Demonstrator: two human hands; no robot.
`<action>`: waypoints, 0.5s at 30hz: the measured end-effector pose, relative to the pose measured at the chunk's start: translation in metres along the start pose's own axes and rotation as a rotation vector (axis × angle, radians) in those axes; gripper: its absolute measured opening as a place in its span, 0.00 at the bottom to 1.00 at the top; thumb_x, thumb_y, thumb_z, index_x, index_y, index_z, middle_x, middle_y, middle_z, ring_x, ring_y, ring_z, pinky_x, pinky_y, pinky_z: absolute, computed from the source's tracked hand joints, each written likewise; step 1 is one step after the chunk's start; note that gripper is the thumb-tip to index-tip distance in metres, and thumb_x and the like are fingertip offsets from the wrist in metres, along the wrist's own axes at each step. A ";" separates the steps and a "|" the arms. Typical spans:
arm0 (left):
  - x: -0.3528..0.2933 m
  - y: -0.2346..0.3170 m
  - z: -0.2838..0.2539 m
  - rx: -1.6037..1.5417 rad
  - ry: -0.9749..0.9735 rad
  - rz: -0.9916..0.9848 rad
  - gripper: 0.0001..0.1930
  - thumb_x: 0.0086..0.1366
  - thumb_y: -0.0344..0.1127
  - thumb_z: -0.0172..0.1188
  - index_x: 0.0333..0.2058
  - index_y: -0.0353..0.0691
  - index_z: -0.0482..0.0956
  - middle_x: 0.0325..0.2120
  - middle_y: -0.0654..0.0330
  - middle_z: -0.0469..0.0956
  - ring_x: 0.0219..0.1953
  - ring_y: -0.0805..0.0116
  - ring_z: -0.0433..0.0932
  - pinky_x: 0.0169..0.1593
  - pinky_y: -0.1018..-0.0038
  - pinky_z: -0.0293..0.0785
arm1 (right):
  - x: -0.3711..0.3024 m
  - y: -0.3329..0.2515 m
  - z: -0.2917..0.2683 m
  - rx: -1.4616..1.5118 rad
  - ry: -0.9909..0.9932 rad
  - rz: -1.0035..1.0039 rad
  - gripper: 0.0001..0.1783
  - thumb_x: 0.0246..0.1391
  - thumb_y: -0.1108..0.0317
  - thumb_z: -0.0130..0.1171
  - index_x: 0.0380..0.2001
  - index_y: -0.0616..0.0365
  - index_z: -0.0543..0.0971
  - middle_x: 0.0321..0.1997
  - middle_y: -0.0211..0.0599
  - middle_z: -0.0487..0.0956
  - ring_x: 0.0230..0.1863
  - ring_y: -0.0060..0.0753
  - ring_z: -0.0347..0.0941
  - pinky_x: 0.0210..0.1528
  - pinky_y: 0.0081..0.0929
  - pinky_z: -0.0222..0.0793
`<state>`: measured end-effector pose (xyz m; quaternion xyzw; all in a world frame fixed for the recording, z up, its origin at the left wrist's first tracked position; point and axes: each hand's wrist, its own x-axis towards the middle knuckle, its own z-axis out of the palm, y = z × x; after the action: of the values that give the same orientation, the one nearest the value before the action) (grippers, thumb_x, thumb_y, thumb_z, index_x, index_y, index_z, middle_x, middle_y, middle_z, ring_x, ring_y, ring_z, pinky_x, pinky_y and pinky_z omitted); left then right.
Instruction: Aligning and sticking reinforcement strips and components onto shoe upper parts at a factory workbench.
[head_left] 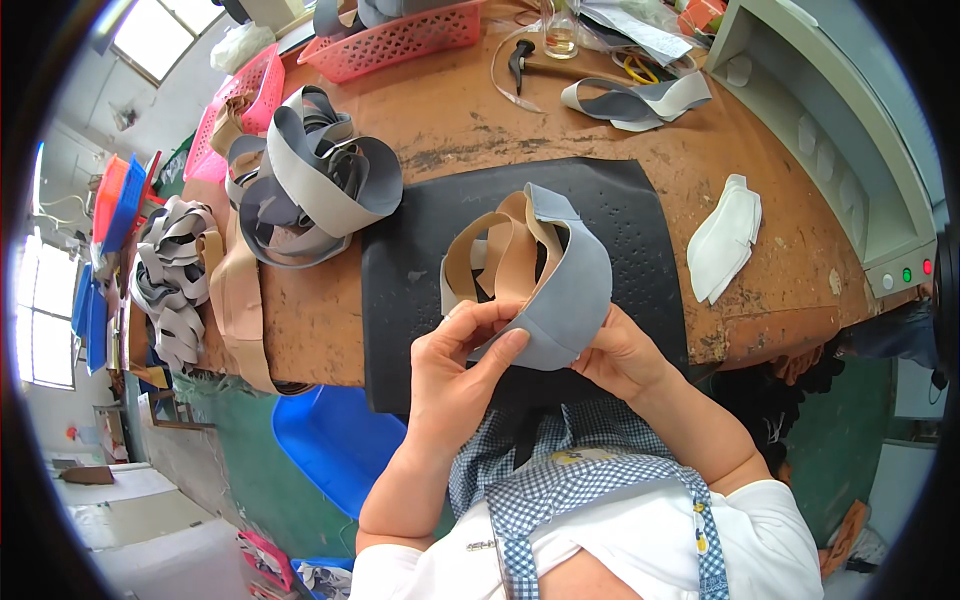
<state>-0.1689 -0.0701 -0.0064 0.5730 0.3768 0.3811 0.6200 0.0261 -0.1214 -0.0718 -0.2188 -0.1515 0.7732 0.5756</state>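
Observation:
A curved grey-blue strip of leather-like material (568,300) with a tan underside is held up over the black mat (625,215). My left hand (462,365) pinches its lower left edge between thumb and fingers. On the lower right edge, my right hand (622,358) grips the same strip, its fingertips partly hidden behind it. Tan loops (512,245) rise behind the grey-blue face. Whether they are all one piece with it, I cannot tell.
Coiled grey strips (315,195) lie left of the mat, beside a hanging tan strip (238,300). Pink baskets (400,52) stand behind. A hammer (520,65), a glass jar (561,40) and white cut pieces (725,240) lie about. A grey machine (840,110) borders the right.

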 end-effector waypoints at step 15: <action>0.000 -0.001 0.000 -0.025 -0.004 0.011 0.13 0.64 0.22 0.65 0.47 0.26 0.81 0.37 0.63 0.80 0.41 0.76 0.78 0.51 0.80 0.74 | 0.001 0.003 -0.003 -0.007 -0.006 -0.015 0.16 0.62 0.70 0.62 0.52 0.60 0.78 0.50 0.38 0.81 0.51 0.31 0.79 0.56 0.34 0.78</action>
<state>-0.1687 -0.0701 -0.0069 0.5681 0.3675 0.3879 0.6259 0.0253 -0.1210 -0.0761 -0.2175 -0.1574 0.7690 0.5802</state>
